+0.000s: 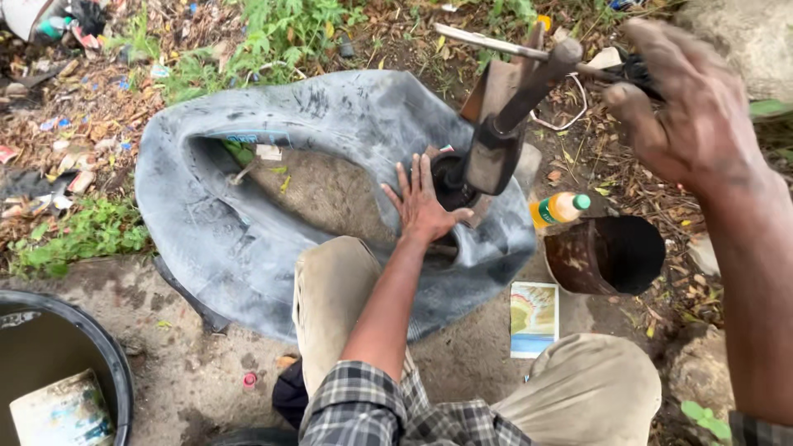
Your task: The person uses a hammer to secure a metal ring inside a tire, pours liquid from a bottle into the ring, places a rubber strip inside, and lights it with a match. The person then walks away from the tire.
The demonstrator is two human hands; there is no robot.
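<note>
One grey inner tube [239,223] lies on the ground across the person's knees, already seated under one clamp press [496,140]; tightening looks unfinished. The left hand [423,202] presses flat and open on the tube beside the clamp. The right hand [690,103] closes around the clamp's handle bar [496,41]. Right of the tube: one bottle [560,207], one rusty can [607,254].

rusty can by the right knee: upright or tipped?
Tipped. The rusty can lies on its side on the ground, its dark open mouth facing sideways, beside the small bottle.
</note>
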